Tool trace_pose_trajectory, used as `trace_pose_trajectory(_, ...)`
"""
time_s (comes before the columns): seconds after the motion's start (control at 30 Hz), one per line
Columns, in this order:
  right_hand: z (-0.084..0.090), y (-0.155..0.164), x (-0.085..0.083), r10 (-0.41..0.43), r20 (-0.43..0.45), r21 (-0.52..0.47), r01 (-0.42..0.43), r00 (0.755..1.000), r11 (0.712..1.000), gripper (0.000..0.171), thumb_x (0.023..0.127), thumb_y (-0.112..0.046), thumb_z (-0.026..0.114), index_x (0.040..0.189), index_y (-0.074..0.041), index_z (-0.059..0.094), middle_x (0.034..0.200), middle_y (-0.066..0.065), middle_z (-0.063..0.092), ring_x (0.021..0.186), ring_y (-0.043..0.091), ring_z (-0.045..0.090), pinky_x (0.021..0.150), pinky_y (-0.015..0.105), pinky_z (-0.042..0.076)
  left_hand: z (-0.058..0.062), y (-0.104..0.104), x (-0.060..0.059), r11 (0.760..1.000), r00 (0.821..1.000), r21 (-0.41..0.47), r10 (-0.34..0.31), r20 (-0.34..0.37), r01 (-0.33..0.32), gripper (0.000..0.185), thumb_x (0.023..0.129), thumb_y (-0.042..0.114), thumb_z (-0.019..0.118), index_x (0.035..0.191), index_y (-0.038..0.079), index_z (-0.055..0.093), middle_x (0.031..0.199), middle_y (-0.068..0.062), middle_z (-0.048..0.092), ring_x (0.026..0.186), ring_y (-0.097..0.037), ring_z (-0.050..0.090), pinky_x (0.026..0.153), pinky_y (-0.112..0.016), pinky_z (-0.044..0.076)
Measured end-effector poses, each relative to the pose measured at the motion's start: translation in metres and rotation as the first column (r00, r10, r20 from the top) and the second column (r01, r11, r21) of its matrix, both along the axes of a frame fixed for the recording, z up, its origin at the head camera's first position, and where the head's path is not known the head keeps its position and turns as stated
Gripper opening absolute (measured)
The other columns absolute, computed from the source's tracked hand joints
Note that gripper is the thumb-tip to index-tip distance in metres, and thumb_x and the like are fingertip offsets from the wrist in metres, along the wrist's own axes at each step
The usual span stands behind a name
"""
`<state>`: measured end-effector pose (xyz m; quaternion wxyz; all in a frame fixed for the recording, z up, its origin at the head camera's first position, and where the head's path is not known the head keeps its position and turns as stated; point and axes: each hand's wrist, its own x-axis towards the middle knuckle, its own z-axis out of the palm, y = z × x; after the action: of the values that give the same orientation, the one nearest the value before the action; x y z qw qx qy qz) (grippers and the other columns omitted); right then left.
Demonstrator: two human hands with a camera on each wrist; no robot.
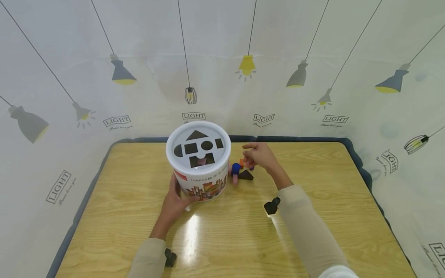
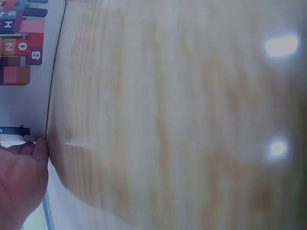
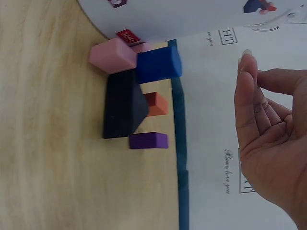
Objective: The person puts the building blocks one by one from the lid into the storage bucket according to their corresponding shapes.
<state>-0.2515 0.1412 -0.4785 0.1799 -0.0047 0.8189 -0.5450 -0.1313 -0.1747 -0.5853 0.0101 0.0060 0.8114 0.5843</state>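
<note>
Left hand [image 2: 19,184] cut off by edge; bucket [image 2: 21,72] print blurred

White bucket [image 1: 199,160] with colourful block print (black shape slots on top); pink block [image 3: 112,55], blue block [image 3: 159,63], black wedge [image 3: 123,105], orange block [image 3: 156,104], purple block [image 3: 148,141] — pale wood-grain table [image 1: 313,231].

wooden table [image 1: 313,231], lamp-print wall covering [image 1: 69,58]

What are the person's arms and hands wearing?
Both hands, the left hand and the right hand, are bare: no gloves or rings show. Each arm has a long beige sleeve that stops before the wrist. A small black device sits by each sleeve cuff.
</note>
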Motion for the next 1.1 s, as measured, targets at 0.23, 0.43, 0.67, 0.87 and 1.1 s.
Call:
trace_pose_trajectory(0.23,-0.021,0.004,0.005,-0.002,0.028,0.008,0.002,1.0,1.0,0.04,0.095,-0.013,0.057,0.132,0.002,0.056,0.08,0.016,0.068,0.059,0.02,0.065,0.065,0.038,0.063,-0.002,0.0,0.0,1.0,1.0,-0.008,0.009,0.016,-0.009,0.122,0.069,0.029,0.088,0.152,0.048,0.001,0.162,0.005,0.017,0.149,-0.019,0.016,0.123,-0.041,0.018)
trace_pose_trajectory(0.43,-0.032,0.005,0.012,-0.005,0.077,0.018,0.004,0.997,1.0,0.043,0.095,-0.013,0.057,0.135,0.003,0.054,0.084,0.019,0.068,0.058,0.018,0.065,0.06,0.032,0.061,0.007,0.002,0.002,1.0,1.0,0.003,-0.001,0.025,0.0,0.121,0.071,0.02,0.087,0.155,0.038,0.001,0.162,-0.001,0.016,0.149,-0.022,0.015,0.123,-0.042,0.017)
trace_pose_trajectory(0.67,-0.049,0.01,0.017,-0.008,0.093,0.056,0.003,0.996,0.998,0.04,0.095,-0.014,0.059,0.132,0.0,0.057,0.078,0.011,0.068,0.058,0.017,0.065,0.062,0.034,0.062,0.036,0.007,0.01,1.0,0.999,0.002,-0.021,0.027,0.02,0.117,0.073,0.014,0.085,0.157,0.027,0.004,0.162,-0.008,0.018,0.149,-0.026,0.016,0.123,-0.043,0.018)
trace_pose_trajectory(0.87,-0.056,0.013,0.026,-0.015,0.094,0.029,0.012,0.995,1.0,0.04,0.094,-0.01,0.058,0.132,0.004,0.056,0.072,0.011,0.068,0.055,0.017,0.064,0.064,0.042,0.062,0.037,0.007,0.011,1.0,1.0,0.006,-0.018,0.026,0.017,0.118,0.074,0.014,0.085,0.157,0.03,0.002,0.162,-0.006,0.016,0.149,-0.024,0.015,0.123,-0.041,0.017)
trace_pose_trajectory(1.1,-0.066,0.015,0.033,-0.018,0.102,0.004,0.017,0.995,1.0,0.043,0.093,-0.009,0.058,0.135,0.002,0.053,0.072,0.011,0.066,0.055,0.017,0.064,0.059,0.037,0.062,0.038,0.008,0.011,0.999,0.999,0.033,-0.018,0.032,0.017,0.117,0.073,0.015,0.086,0.157,0.028,0.005,0.162,-0.006,0.017,0.149,-0.024,0.015,0.123,-0.042,0.016)
